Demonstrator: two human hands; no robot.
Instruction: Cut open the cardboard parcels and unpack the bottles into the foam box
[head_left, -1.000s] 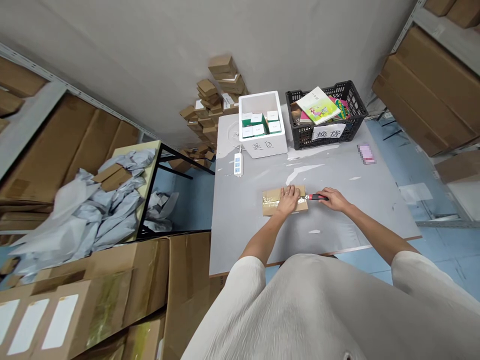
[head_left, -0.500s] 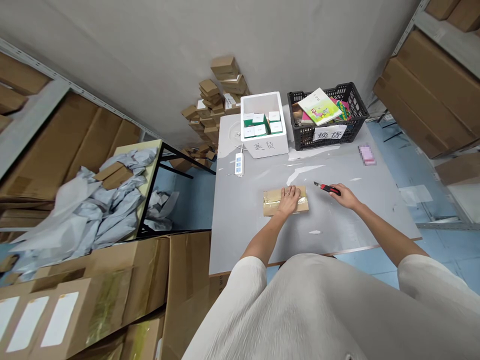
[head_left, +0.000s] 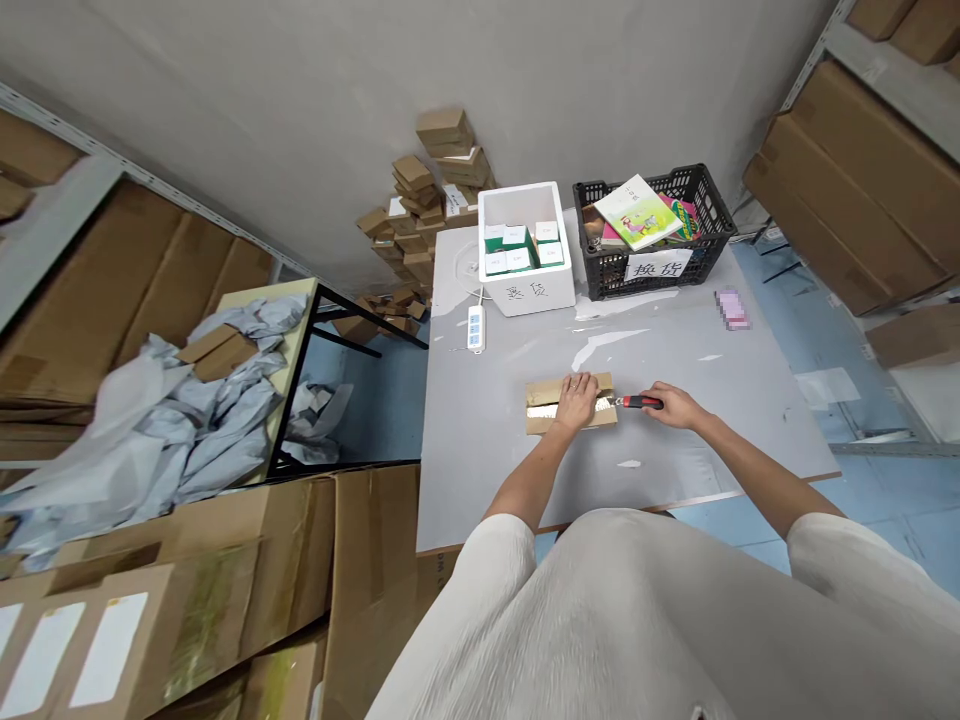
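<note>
In the head view, the left hand (head_left: 577,401) lies flat on top of the cardboard box (head_left: 545,391), which sits nearer the front edge of the desk (head_left: 480,450) than the back. The right hand (head_left: 673,406) is closed around the knife (head_left: 637,402). Half a second ago the knife was raised clear of the box; now its blade is at the box's right end. The strip along the top looks whiter.

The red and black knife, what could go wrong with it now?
The knife in the right hand points toward the left hand, so a slip might cut that hand. Its blade end is at the cardboard box, so pushing too deep could scratch anything inside.
</note>
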